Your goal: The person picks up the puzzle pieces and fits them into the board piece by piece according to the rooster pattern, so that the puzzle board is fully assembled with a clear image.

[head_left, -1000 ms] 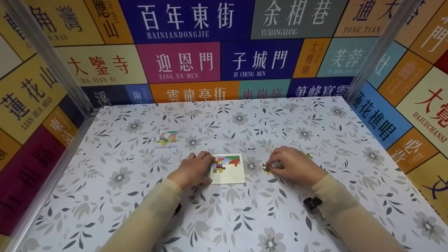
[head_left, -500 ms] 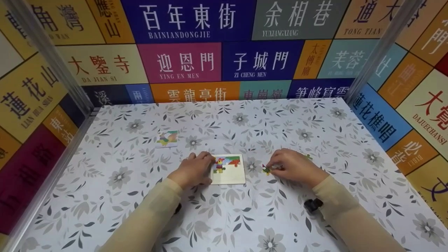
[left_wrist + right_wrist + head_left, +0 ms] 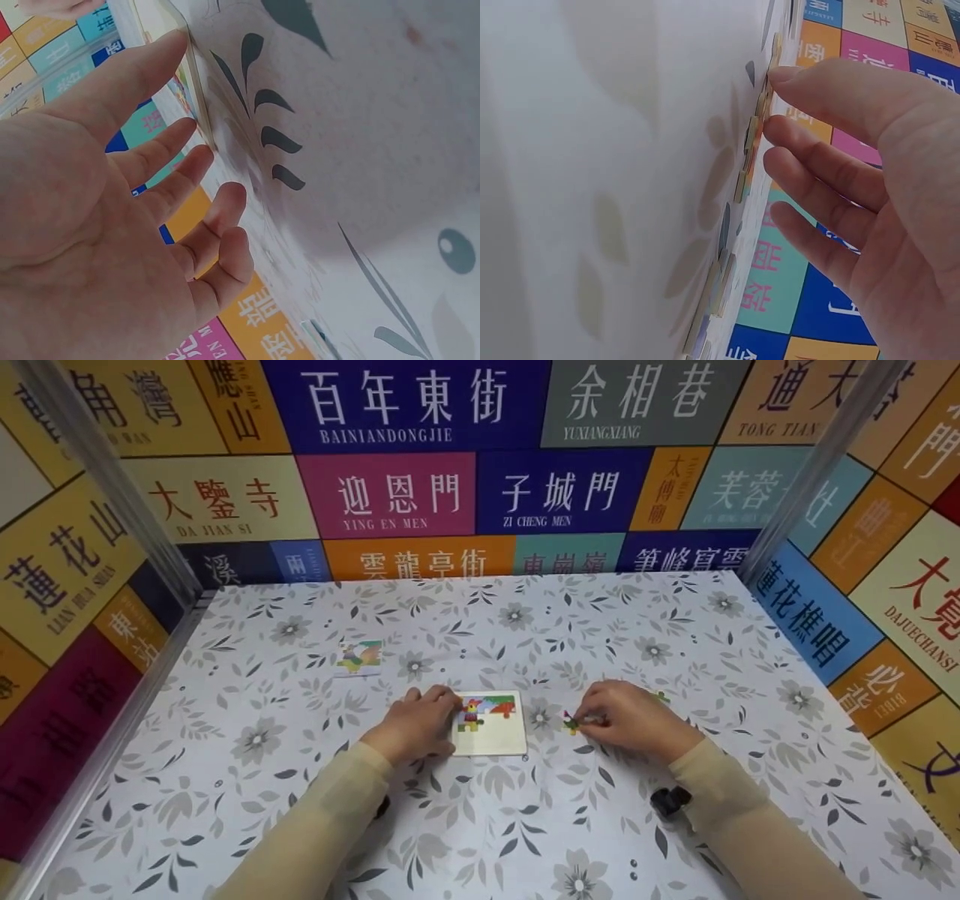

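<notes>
Head view: almost nothing had shifted over the last second, so the puzzle board (image 3: 499, 739) remained only part filled. The left hand (image 3: 417, 724), fingers relaxed, touched its left edge; to its right, the right hand (image 3: 630, 714) reached loose pieces (image 3: 571, 724), partly hiding them, its grip impossible to tell. Beyond lay another piece (image 3: 661, 696), a small colourful square (image 3: 360, 658), then sign-patterned walls (image 3: 386, 493).

Past the puzzle pieces (image 3: 570, 722) at the right fingertips (image 3: 782, 129), there's passable tablecloth (image 3: 544, 739) leftward until the puzzle board (image 3: 499, 739) blocks!
</notes>
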Available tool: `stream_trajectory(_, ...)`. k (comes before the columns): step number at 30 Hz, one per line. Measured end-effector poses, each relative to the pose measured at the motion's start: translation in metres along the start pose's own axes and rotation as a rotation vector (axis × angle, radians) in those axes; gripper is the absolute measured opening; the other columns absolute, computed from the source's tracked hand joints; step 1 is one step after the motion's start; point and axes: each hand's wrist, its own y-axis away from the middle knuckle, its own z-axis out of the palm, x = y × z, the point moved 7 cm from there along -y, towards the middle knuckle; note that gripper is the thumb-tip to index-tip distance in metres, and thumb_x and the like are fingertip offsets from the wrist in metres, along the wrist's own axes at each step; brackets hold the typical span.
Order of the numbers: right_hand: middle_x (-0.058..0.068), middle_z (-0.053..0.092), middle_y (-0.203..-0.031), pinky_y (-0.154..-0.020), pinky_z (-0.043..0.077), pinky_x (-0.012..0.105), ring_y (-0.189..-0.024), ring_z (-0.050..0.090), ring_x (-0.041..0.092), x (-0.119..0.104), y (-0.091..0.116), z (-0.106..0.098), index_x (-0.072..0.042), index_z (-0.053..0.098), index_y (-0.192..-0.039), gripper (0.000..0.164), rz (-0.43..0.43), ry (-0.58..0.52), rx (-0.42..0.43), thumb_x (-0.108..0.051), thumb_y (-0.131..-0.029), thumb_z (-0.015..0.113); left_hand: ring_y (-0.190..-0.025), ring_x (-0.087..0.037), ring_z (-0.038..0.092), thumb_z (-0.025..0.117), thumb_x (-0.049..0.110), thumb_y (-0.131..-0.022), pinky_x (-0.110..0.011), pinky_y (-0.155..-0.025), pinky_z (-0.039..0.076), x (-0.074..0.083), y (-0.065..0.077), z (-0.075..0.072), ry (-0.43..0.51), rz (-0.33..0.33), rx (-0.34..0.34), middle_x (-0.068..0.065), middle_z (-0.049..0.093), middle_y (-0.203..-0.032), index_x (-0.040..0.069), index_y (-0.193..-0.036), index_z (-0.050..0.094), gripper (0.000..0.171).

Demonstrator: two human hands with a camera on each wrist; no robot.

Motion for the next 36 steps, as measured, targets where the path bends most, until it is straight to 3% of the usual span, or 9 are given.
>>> stream_trajectory(5, -0.001, 0.073, -0.094, -0.078, 0.056, 0.035, -0.085, 0.067, 0.015, 0.001, 0.001, 0.000, -0.015, 0.083, -0.095, 0.009, 0.059, 0.000, -0.019, -0.017, -0.086, 0.081, -0.132, -0.035, 0.045, 0.082, 0.029, -0.089, -0.058, -0.109, 0.041, 0.000, 0.000, 0.000, 0.006, 0.000, -0.002, -0.005, 0.044, -0.157, 0.018, -0.146, 0.053, 0.065)
stream_trajectory(13, -0.005, 0.072, -0.094, -0.076, 0.054, 0.035, -0.084, 0.064, 0.013, -0.005, 0.000, -0.002, -0.018, 0.083, -0.095, 0.008, 0.022, 0.019, -0.004, -0.022, -0.088, 0.082, -0.129, -0.038, 0.045, 0.082, 0.028, -0.090, -0.059, -0.107, 0.042, 0.002, 0.003, -0.001, -0.009, 0.028, 0.017, -0.007, 0.043, -0.157, 0.015, -0.146, 0.051, 0.065)
stream_trajectory(28, -0.008, 0.071, -0.097, -0.076, 0.052, 0.034, -0.084, 0.063, 0.014, -0.015, -0.010, -0.004, -0.022, 0.083, -0.096, 0.010, 0.048, 0.000, 0.003, -0.027, -0.087, 0.083, -0.133, -0.035, 0.044, 0.081, 0.030, -0.090, -0.057, -0.110, 0.041, 0.001, 0.000, 0.000, -0.019, 0.003, -0.001, -0.006, 0.043, -0.159, 0.018, -0.149, 0.050, 0.068)
stream_trajectory(36, -0.007, 0.071, -0.101, -0.087, 0.055, 0.040, -0.096, 0.067, 0.016, -0.026, -0.017, 0.000, -0.021, 0.082, -0.097, 0.012, 0.028, -0.019, -0.001, -0.028, -0.088, 0.083, -0.135, -0.036, 0.044, 0.081, 0.029, -0.090, -0.057, -0.112, 0.040, 0.001, 0.001, 0.000, -0.008, 0.000, 0.004, -0.006, 0.043, -0.159, 0.017, -0.149, 0.050, 0.068)
